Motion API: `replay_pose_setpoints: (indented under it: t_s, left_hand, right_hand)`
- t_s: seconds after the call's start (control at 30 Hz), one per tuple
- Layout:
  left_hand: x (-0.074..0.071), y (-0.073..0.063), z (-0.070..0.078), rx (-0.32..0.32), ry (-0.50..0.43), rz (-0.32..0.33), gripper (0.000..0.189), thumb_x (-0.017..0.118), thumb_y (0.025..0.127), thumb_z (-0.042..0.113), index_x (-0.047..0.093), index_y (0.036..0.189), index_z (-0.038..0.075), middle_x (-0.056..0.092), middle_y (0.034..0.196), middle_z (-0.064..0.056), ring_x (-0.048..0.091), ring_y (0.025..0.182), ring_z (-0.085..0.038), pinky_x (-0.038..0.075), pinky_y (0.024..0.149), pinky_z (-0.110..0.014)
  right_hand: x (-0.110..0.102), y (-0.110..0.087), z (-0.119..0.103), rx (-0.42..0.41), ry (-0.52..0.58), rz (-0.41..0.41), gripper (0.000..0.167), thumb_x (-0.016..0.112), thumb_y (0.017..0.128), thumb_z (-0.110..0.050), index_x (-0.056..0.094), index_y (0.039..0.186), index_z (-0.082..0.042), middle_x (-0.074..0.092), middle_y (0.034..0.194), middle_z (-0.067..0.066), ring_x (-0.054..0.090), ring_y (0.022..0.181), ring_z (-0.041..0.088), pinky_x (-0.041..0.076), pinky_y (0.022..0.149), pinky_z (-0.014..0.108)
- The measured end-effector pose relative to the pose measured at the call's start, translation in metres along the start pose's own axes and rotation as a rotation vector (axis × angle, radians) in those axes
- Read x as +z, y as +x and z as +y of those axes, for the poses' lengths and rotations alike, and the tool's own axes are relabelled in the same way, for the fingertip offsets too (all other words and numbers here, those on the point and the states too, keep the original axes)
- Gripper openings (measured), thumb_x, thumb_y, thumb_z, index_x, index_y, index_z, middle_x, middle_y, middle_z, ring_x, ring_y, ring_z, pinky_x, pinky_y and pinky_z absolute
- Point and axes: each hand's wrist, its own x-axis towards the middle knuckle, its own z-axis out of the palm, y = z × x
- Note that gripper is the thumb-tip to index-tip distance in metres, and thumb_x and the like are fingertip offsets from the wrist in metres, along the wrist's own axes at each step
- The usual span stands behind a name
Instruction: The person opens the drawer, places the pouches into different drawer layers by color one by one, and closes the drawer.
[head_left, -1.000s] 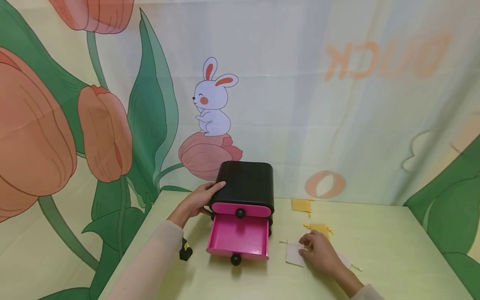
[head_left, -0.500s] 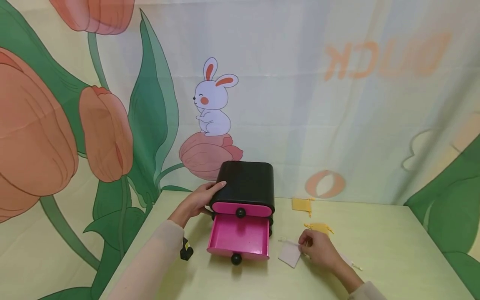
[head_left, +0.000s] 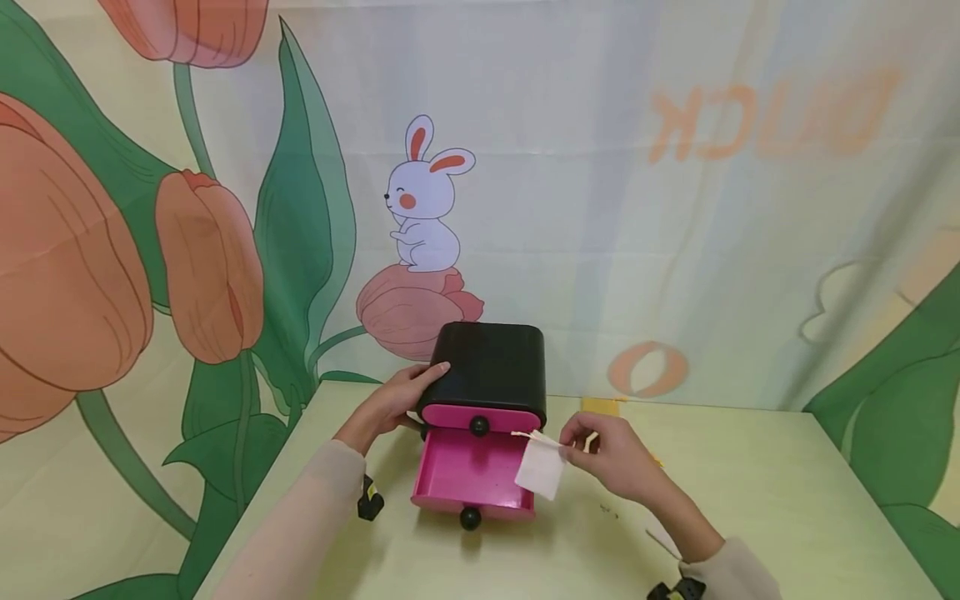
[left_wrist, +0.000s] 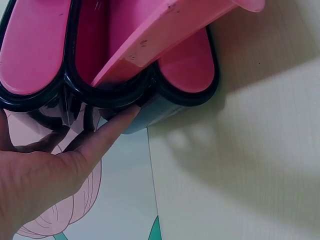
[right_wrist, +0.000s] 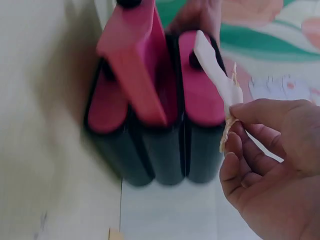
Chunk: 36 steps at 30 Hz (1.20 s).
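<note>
A black three-tier drawer cabinet [head_left: 491,367] with pink fronts stands on the table, its middle drawer [head_left: 472,475] pulled out. I see nothing lying in the visible part of that drawer. My left hand [head_left: 397,400] rests against the cabinet's left side, thumb over the top edge; in the left wrist view its long finger lies fairly straight along the tiers. Between thumb and fingertips my right hand [head_left: 618,458] pinches a small white drawstring pouch [head_left: 540,471] near its corded top. The pouch hangs in the air at the drawer's right edge. The right wrist view shows the pouch [right_wrist: 215,70] nearly edge-on.
One yellow pouch [head_left: 600,406] lies at the table's back edge, partly behind my right hand. Another is almost hidden by that hand. A white sliver [head_left: 663,542] beside my right forearm lies on the table. A tulip-printed cloth [head_left: 562,208] hangs behind.
My right hand has lifted the white pouch off the table and carried it left and up to the drawer's right edge. My left hand and the cabinet have stayed put.
</note>
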Motion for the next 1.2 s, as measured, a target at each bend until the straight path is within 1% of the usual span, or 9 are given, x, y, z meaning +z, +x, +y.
replay_pose_setpoints:
  t_s: [0.13, 0.3, 0.5, 0.57, 0.73, 0.93, 1.03, 1.2]
  left_hand:
    - [-0.001, -0.003, 0.001, 0.005, 0.011, 0.008, 0.099, 0.065, 0.096, 0.070, 0.031, 0.164, 0.006, 0.055, 0.147, -0.025, 0.061, 0.127, -0.043, 0.059, 0.090, -0.063]
    - [0.001, -0.003, 0.000, 0.009, 0.026, 0.010, 0.098, 0.064, 0.097, 0.069, 0.031, 0.164, 0.006, 0.055, 0.148, -0.025, 0.060, 0.129, -0.045, 0.058, 0.091, -0.065]
    - [0.000, -0.002, -0.001, 0.012, 0.028, 0.014, 0.096, 0.063, 0.097, 0.068, 0.033, 0.163, 0.006, 0.057, 0.146, -0.025, 0.061, 0.127, -0.045, 0.058, 0.091, -0.065]
    - [0.000, -0.002, -0.001, 0.012, 0.027, 0.017, 0.097, 0.064, 0.096, 0.069, 0.033, 0.163, 0.006, 0.057, 0.146, -0.024, 0.062, 0.127, -0.045, 0.058, 0.091, -0.065]
    - [0.000, -0.002, 0.001, 0.013, 0.032, 0.018, 0.097, 0.064, 0.095, 0.070, 0.034, 0.163, 0.007, 0.057, 0.146, -0.024, 0.061, 0.127, -0.045, 0.058, 0.091, -0.065]
    - [0.001, -0.002, 0.003, 0.006, 0.030, 0.015, 0.098, 0.064, 0.095, 0.070, 0.033, 0.163, 0.007, 0.057, 0.146, -0.024, 0.061, 0.127, -0.045, 0.058, 0.091, -0.065]
    - [0.001, -0.001, 0.002, 0.004, 0.028, 0.015, 0.099, 0.065, 0.094, 0.071, 0.033, 0.163, 0.007, 0.057, 0.145, -0.024, 0.061, 0.127, -0.045, 0.058, 0.091, -0.064]
    - [0.000, 0.000, -0.001, 0.008, 0.028, 0.018, 0.098, 0.065, 0.094, 0.071, 0.034, 0.163, 0.007, 0.056, 0.147, -0.024, 0.061, 0.127, -0.045, 0.058, 0.091, -0.065]
  right_hand:
    - [0.028, 0.015, -0.019, -0.035, 0.016, 0.011, 0.015, 0.080, 0.093, -0.007, 0.071, 0.094, -0.018, 0.065, 0.086, -0.008, 0.060, 0.082, 0.017, 0.054, 0.070, 0.027]
    - [0.062, 0.028, -0.031, -0.091, 0.007, 0.037, 0.018, 0.082, 0.091, -0.005, 0.070, 0.093, -0.018, 0.064, 0.086, -0.009, 0.059, 0.078, 0.014, 0.056, 0.068, 0.026]
    - [0.089, 0.035, -0.042, -0.184, -0.090, 0.114, 0.018, 0.084, 0.088, -0.004, 0.071, 0.092, -0.017, 0.067, 0.089, -0.007, 0.060, 0.084, 0.012, 0.058, 0.074, 0.027]
    - [0.095, 0.037, -0.044, -0.199, -0.120, 0.127, 0.018, 0.085, 0.088, -0.005, 0.072, 0.093, -0.016, 0.067, 0.090, -0.006, 0.060, 0.086, 0.011, 0.059, 0.076, 0.026]
    - [0.105, 0.038, -0.046, -0.185, -0.169, 0.143, 0.017, 0.086, 0.089, -0.008, 0.073, 0.095, -0.018, 0.067, 0.094, -0.006, 0.059, 0.089, 0.009, 0.060, 0.079, 0.025]
    - [0.104, 0.037, -0.049, -0.226, -0.240, 0.180, 0.018, 0.087, 0.088, -0.009, 0.073, 0.095, -0.018, 0.066, 0.096, -0.006, 0.056, 0.091, 0.010, 0.060, 0.080, 0.027]
    - [0.103, 0.038, -0.049, -0.228, -0.261, 0.196, 0.019, 0.088, 0.087, -0.010, 0.073, 0.096, -0.018, 0.065, 0.096, -0.006, 0.056, 0.091, 0.010, 0.060, 0.080, 0.027]
    - [0.108, 0.038, -0.047, -0.230, -0.259, 0.178, 0.019, 0.087, 0.087, -0.010, 0.072, 0.095, -0.018, 0.066, 0.096, -0.006, 0.058, 0.092, 0.010, 0.060, 0.082, 0.028]
